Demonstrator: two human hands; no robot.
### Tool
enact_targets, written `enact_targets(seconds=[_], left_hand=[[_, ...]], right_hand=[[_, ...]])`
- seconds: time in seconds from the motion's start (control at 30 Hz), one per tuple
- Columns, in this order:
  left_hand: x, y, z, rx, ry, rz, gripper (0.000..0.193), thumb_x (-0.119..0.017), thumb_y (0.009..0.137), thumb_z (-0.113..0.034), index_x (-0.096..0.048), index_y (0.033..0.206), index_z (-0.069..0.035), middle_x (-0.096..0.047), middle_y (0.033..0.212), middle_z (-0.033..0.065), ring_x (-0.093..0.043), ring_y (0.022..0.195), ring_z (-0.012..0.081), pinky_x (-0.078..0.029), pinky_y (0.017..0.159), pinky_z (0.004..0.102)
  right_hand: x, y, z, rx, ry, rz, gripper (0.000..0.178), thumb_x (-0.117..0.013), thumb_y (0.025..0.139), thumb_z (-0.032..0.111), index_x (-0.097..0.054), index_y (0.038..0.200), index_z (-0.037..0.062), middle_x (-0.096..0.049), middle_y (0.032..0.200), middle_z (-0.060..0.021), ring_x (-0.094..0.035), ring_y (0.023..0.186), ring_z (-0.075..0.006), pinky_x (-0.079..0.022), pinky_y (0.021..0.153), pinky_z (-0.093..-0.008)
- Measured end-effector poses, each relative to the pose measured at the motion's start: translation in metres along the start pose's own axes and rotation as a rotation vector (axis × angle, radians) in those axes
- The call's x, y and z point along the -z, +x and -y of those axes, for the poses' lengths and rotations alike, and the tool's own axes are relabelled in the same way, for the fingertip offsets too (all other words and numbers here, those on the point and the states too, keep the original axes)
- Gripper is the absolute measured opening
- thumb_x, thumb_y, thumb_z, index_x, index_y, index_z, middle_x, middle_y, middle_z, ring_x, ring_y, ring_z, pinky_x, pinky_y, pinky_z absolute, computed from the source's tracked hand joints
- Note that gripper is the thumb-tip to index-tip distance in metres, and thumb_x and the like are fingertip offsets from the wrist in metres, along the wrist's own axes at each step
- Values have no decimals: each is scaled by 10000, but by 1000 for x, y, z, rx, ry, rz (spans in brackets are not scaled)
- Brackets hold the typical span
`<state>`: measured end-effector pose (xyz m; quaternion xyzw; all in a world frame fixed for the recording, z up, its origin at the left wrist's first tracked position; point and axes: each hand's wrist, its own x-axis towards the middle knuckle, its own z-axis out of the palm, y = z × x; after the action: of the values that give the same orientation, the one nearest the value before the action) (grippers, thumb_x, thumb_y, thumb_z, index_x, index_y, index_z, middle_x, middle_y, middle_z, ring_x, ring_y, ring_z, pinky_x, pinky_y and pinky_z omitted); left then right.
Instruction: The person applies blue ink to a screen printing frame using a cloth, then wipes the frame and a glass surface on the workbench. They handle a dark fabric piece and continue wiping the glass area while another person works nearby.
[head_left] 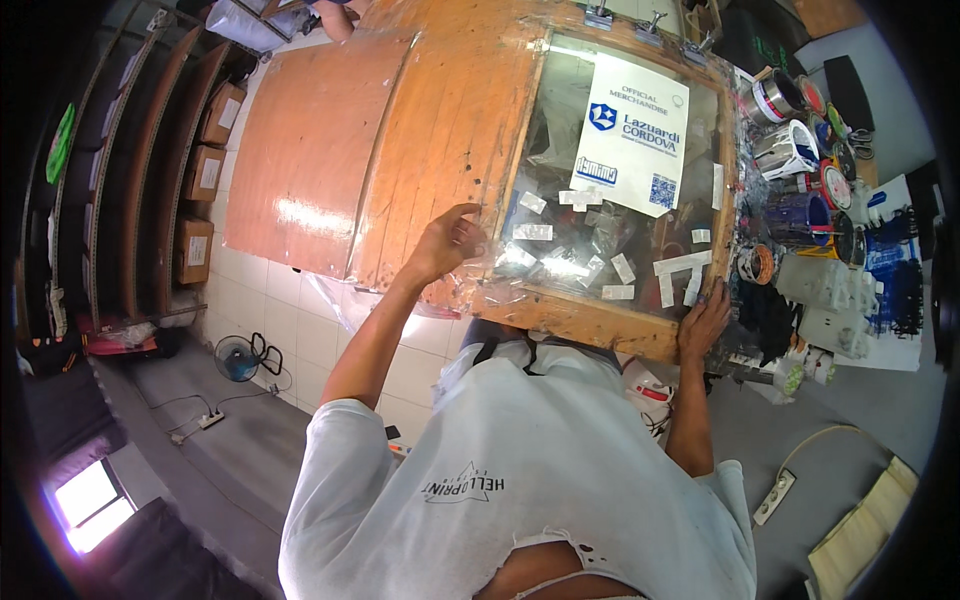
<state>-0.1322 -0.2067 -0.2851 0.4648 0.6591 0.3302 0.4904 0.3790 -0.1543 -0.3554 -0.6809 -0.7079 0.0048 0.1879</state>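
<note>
In front of me lies a wooden frame (600, 318) around a clear, glossy panel (560, 215). A white printed sheet (632, 135) with blue lettering and a cut lower corner is on the panel, with several strips of pale tape (623, 268) scattered below it. My left hand (447, 243) is just left of the frame, over the orange-brown tabletop; its fingers are loosely bent and apart, holding nothing. At the frame's near right corner, my right hand (704, 320) grips the edge, its fingers along the outer side.
Metal clamps (648, 27) stand at the frame's far edge. Open paint pots (797, 218) crowd the right side. A reddish-brown board (310, 150) covers the table's left part. Shelves with boxes (197, 250) and a small fan (237, 358) stand further left. Someone's arm (337, 18) shows at the back.
</note>
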Motion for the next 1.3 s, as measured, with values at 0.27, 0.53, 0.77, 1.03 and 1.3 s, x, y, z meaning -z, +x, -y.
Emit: enact_targets(seconds=[0.27,0.53,0.77,1.03,1.3], left_hand=[[-21,5,19,-136,637,-19,754,-734,769,-53,-437,1461,-61,-598,1160,200,-611,1057,396,-509,923,488],[-29,2,-39,-112,983,-105,761,-740,778,-73,-424,1469,-123,-551,1262,178,-533,1193,380,-476,978,469],[-123,127,-105,-439,461,7,370,-682,886,-70,-639,1248,-7,-656,1191,217,-647,1061,379,-508,938,430],[-270,315,-194,-796,533,-46,573,-678,848,-11,-529,1399,-55,-608,1313,214,-559,1218,390,-471,1032,453],[-302,375,-195,-656,775,47,604,-635,744,111,-575,1327,-39,-684,1001,194,-646,964,370,-528,844,438]], right_hand=[[7,1,8,-46,-10,34,586,-500,956,152,-378,1522,66,-452,1453,-263,-416,1344,-450,-314,1105,-557],[4,0,2,-68,38,-14,565,-482,959,150,-397,1512,70,-457,1437,-264,-440,1286,-480,-324,1086,-572],[21,8,4,-148,185,58,561,-454,938,122,-407,1488,22,-458,1432,-288,-437,1284,-492,-305,1102,-574],[14,8,-6,-154,263,34,587,-481,890,95,-424,1465,-12,-484,1422,-269,-476,1243,-474,-346,1050,-563],[3,7,-24,-239,322,243,577,-505,905,171,-442,1465,46,-488,1427,-238,-495,1246,-443,-362,1042,-556]])
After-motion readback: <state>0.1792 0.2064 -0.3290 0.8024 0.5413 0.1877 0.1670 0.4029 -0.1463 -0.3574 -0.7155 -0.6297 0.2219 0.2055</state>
